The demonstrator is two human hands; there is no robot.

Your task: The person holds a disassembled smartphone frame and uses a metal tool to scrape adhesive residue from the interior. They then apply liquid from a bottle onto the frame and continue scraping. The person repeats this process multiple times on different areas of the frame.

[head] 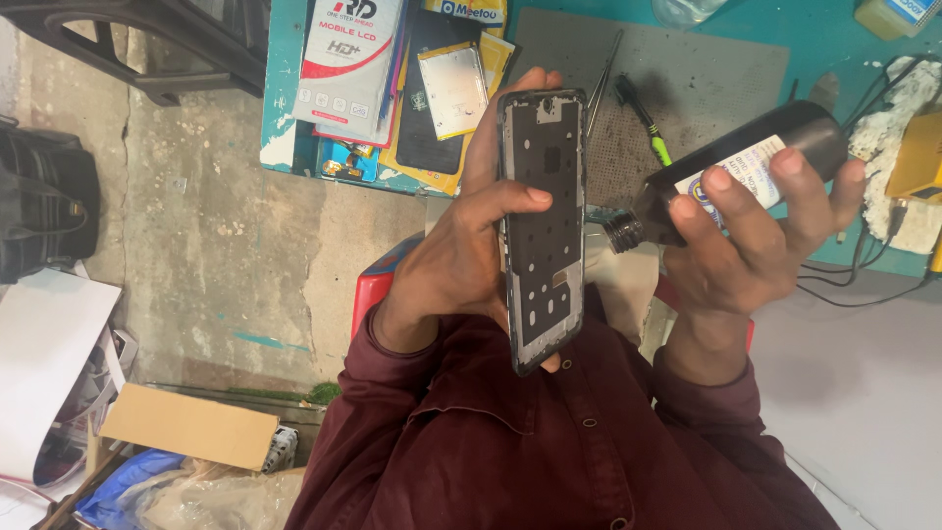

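My left hand (461, 250) grips a dark phone frame (543, 226), held upright with its inner side facing me and my thumb across its left edge. My right hand (756, 231) holds a dark bottle (731, 167) with a white label, tipped sideways so its open threaded neck points at the frame's right edge. The neck sits just beside the frame, and I cannot tell if it touches. Both hands are over my lap, near the front edge of a teal workbench (280, 118).
On the bench lie a grey work mat (706, 69), tweezers (603, 74), a green-tipped tool (643, 118), a phone screen box (348, 64), a metal phone plate (451, 88) and cables (863, 280). On the floor at left are a black bag (44, 196) and a cardboard box (186, 427).
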